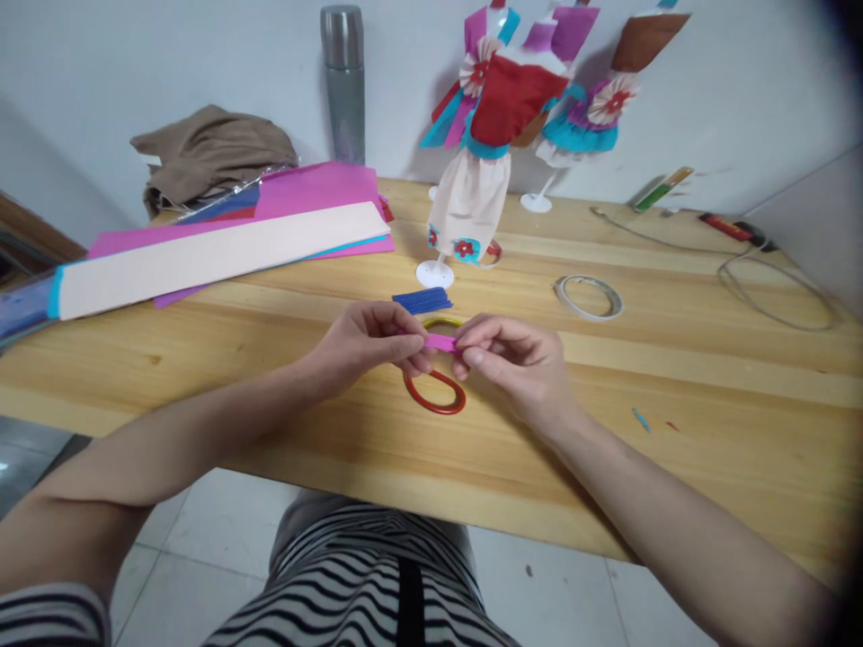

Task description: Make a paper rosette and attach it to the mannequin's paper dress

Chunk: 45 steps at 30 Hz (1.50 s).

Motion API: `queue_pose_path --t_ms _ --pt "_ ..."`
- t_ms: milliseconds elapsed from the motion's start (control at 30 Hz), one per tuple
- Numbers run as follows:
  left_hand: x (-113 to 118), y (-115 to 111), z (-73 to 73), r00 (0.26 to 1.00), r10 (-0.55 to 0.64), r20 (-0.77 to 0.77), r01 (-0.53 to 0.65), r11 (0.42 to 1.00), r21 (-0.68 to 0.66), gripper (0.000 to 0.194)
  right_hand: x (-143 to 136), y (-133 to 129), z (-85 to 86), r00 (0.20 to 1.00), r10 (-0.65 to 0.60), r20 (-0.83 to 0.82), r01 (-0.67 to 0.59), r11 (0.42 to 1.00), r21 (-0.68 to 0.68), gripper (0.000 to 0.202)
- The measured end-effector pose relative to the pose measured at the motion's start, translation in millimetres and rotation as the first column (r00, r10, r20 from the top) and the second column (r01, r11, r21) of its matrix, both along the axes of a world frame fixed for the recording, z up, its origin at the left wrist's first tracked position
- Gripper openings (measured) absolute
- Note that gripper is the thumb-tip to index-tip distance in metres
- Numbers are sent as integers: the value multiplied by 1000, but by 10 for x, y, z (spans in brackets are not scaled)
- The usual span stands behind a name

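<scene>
A small pink strip (441, 342) is stretched between my two hands above the wooden table. My left hand (378, 340) pinches its left end between thumb and fingers. Its right end is pinched by my right hand (511, 355). Below the hands lie scissors with one red handle loop (438, 406) and one yellow loop (441, 321); the hands hide part of them. Just behind my left hand is a dark blue folded piece (422, 300).
Small mannequins in colored dresses (472, 198) stand at the back, near a metal flask (343, 90). Colored sheets (222, 256) and brown cloth (216, 153) lie left. To the right are a tape roll (590, 298), a cable (742, 279) and small scraps (641, 420).
</scene>
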<state>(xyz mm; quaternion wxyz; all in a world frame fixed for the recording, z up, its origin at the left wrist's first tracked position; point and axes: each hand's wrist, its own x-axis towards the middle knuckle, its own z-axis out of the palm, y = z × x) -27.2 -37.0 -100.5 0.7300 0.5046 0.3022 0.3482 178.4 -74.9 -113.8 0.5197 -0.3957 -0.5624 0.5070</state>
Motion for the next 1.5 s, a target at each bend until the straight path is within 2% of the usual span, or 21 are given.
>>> queue_pose_path --t_ms 300,400,633,767,867,933,1000,1100,1200,1267,1367,1500 --pt "27 -56 28 996 58 -73 -50 993 106 16 -58 -20 -3 992 -104 70 100 993 57 18" --pt "37 -67 40 992 88 -91 -74 986 150 16 -63 -22 -23 988 -146 57 144 989 35 18" --pt "26 -61 3 963 115 -244 -58 972 229 14 -64 -12 -54 974 -186 130 183 982 38 20" --pt "-16 -29 -23 972 70 -223 -29 983 181 18 -68 -12 -70 972 -189 139 183 982 55 17" --pt "-36 -34 0 972 19 -233 31 978 206 32 -69 -16 -72 968 -202 149 194 979 64 15" --pt "-27 -57 29 951 43 -306 59 946 317 41 -78 -26 -71 969 -195 152 185 980 78 14" --pt "-4 -83 51 905 105 -412 108 880 463 42 -97 -41 -67 970 -183 158 170 981 96 13" --pt "21 -98 37 817 224 -531 192 763 617 24 -133 -65 -62 968 -183 173 160 977 139 12" --pt "15 -81 -16 782 287 -553 228 695 682 14 -155 -75 -62 959 -205 197 171 969 177 9" --pt "5 -69 -35 800 264 -539 234 689 686 16 -155 -74 -68 952 -215 219 173 966 193 8" --pt "5 -70 -20 826 226 -517 220 716 663 19 -139 -72 -84 938 -242 250 183 954 235 6" --pt "12 -80 5 822 234 -519 198 738 645 18 -125 -76 -99 910 -263 321 179 946 269 4"
